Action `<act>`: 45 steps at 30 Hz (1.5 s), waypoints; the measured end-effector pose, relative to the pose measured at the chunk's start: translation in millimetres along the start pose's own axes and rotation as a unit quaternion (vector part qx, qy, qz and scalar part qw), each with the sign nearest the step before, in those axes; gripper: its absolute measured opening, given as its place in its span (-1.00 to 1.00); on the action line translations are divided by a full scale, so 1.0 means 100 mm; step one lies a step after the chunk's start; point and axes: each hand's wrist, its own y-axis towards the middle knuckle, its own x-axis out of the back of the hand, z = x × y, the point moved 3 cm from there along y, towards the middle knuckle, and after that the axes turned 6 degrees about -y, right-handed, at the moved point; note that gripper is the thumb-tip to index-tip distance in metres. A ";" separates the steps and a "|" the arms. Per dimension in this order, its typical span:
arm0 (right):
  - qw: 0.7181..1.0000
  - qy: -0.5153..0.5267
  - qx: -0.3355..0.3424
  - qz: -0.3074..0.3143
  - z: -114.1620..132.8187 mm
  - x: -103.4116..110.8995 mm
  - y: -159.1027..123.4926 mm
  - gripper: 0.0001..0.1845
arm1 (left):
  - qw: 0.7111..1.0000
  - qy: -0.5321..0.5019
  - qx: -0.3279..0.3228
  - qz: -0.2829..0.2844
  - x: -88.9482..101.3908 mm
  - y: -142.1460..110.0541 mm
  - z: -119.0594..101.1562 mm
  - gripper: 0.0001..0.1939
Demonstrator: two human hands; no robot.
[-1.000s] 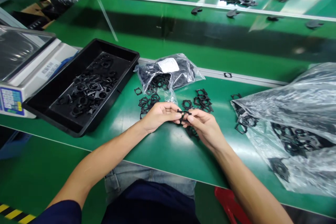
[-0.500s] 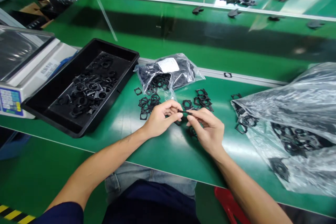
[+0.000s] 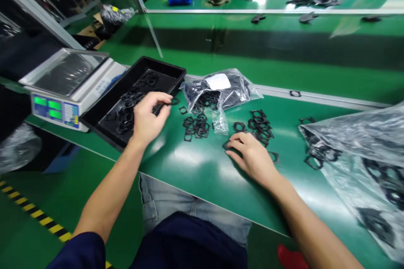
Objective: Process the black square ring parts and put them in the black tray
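Note:
Over the right rim of the black tray (image 3: pixel 132 131), my left hand (image 3: pixel 148 117) pinches a thin black ring-shaped plastic part (image 3: pixel 174 101) at its fingertips. My right hand (image 3: pixel 252 156) is low over the green table, its thumb and fingers closed round the edge of another black plastic part (image 3: pixel 226 146), mostly hidden by the fingers. One pile of black square-edged rings (image 3: pixel 196 127) lies between my hands. A second pile (image 3: pixel 260 126) sits just behind my right hand, with a single ring (image 3: pixel 239 127) beside it.
A clear bag of black parts (image 3: pixel 233 88) with a white label stands behind the piles. A larger open bag (image 3: pixel 356 134) spills rings at right. At left is a weighing scale (image 3: pixel 69 92). Beyond the metal rail, a moving-belt-like green surface (image 3: pixel 252 59) carries black pieces.
My hands were together at the middle on a small black part. My left hand has moved left to the tray with a ring; my right hand has lowered to the table. The view has shifted left.

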 end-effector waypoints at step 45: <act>0.757 0.566 -0.303 -0.121 -0.15 0.19 0.02 -0.53 | 0.955 -0.165 -0.143 0.198 -1.18 -0.24 -0.62 -0.86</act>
